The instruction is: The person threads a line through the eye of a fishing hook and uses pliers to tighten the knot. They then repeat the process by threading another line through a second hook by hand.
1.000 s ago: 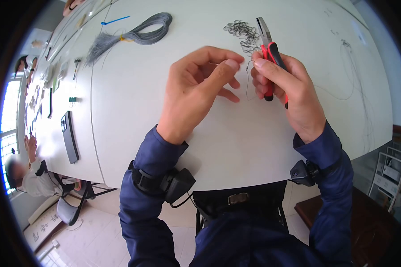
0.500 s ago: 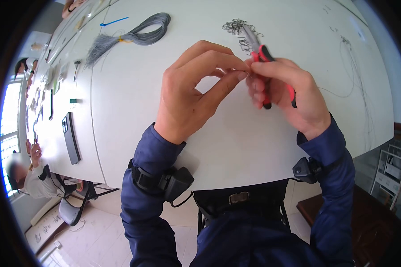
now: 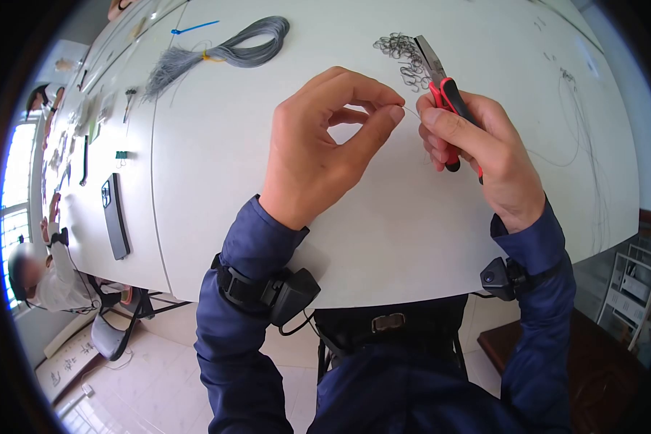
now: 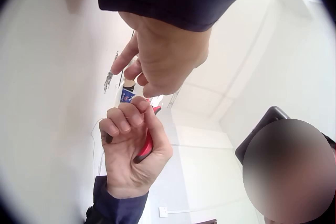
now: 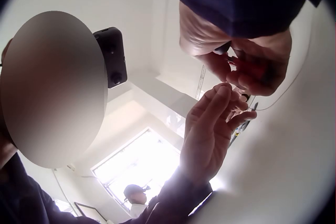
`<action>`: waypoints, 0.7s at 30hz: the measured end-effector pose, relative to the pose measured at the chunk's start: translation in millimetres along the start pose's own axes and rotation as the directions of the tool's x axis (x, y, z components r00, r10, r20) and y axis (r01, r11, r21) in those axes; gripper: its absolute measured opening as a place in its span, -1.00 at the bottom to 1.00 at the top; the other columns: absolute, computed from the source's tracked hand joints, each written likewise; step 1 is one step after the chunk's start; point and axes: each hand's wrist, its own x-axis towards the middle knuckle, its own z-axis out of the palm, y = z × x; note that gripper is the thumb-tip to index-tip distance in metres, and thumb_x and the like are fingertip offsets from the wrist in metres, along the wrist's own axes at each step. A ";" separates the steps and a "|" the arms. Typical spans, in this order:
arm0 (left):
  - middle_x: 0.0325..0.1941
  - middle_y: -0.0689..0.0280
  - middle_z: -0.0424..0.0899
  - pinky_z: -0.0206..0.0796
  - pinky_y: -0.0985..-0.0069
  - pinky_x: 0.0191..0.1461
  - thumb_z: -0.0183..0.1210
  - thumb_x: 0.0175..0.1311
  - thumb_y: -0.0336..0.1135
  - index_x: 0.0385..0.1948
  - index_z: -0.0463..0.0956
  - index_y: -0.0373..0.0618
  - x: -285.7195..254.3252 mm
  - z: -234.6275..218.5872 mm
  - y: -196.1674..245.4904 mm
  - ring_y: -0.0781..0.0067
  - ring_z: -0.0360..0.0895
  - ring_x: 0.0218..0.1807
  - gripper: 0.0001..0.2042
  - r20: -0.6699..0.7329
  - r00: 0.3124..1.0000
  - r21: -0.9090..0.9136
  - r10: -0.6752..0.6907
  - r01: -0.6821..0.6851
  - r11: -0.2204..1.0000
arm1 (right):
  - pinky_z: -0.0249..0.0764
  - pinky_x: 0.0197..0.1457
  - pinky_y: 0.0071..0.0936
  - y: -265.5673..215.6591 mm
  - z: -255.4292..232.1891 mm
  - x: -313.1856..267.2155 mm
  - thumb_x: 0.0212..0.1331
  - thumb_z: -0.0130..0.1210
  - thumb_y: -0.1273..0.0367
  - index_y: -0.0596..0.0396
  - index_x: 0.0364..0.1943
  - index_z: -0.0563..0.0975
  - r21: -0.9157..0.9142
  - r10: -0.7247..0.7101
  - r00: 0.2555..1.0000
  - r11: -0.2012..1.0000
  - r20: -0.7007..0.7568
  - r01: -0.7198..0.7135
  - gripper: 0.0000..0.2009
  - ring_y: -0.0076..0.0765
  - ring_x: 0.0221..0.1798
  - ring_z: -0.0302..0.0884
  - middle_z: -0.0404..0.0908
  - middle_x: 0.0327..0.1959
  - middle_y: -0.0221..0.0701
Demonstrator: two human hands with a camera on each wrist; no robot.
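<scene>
In the head view my left hand has thumb and forefinger tips pinched together on a thin line. That line stretches across a short gap to the right hand's fingertips. My right hand holds pliers with red and black handles, their metal nose pointing up and away. Right thumb and forefinger also meet at the end of the line; what they cover there is hidden. Just past the pliers' nose lies a pile of small dark bent-wire hooks on the white table.
A grey bundle of line, bound with a yellow tie, lies at the back left near a blue zip tie. Further left are a phone and a green binder clip. Loose thin lines trail along the right side.
The hands came together, and the left thumb and forefinger closed on the line. Since then they have drawn slightly apart, the right hand with the pliers shifting right.
</scene>
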 end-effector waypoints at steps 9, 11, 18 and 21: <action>-0.25 0.29 0.72 0.54 0.59 -0.05 0.30 0.24 -0.55 -0.26 0.64 -0.30 2.8 -3.6 -10.1 0.55 0.67 -0.21 -0.91 -0.170 0.979 0.216 0.109 -0.071 0.974 | 0.32 -0.36 -0.61 -14.7 -0.9 -10.0 0.42 -0.03 0.09 0.22 -0.32 0.55 0.061 -0.014 0.993 0.998 0.119 0.007 -0.58 -0.57 -0.48 0.39 0.46 -0.53 -0.46; -0.26 0.29 0.72 0.54 0.60 -0.08 0.31 0.22 -0.55 -0.28 0.65 -0.30 3.8 -4.9 -11.7 0.54 0.66 -0.24 -0.92 -0.188 0.971 0.270 0.148 -0.094 0.958 | 0.33 -0.40 -0.60 -17.8 0.7 -11.6 0.43 -0.03 0.09 0.24 -0.33 0.56 -0.049 0.091 0.982 0.995 0.164 -0.084 -0.57 -0.57 -0.52 0.39 0.46 -0.56 -0.46; -0.33 0.28 0.73 0.50 0.59 -0.17 0.35 0.16 -0.55 -0.33 0.68 -0.26 4.5 -3.9 -8.8 0.51 0.64 -0.33 -0.92 -0.219 0.954 0.356 0.203 -0.115 0.927 | 0.31 -0.44 -0.57 -10.1 10.0 -8.2 0.41 0.00 0.09 0.24 -0.37 0.55 -0.123 0.153 0.980 0.983 0.127 -0.137 -0.57 -0.58 -0.54 0.37 0.44 -0.59 -0.47; -0.36 0.29 0.73 0.49 0.59 -0.18 0.35 0.15 -0.55 -0.34 0.68 -0.26 4.0 -3.1 -8.8 0.50 0.64 -0.34 -0.93 -0.218 0.956 0.356 0.194 -0.107 0.928 | 0.30 -0.45 -0.58 -7.0 12.5 -7.5 0.41 0.01 0.09 0.24 -0.38 0.56 -0.130 0.142 0.984 0.983 0.108 -0.128 -0.57 -0.59 -0.55 0.36 0.42 -0.60 -0.48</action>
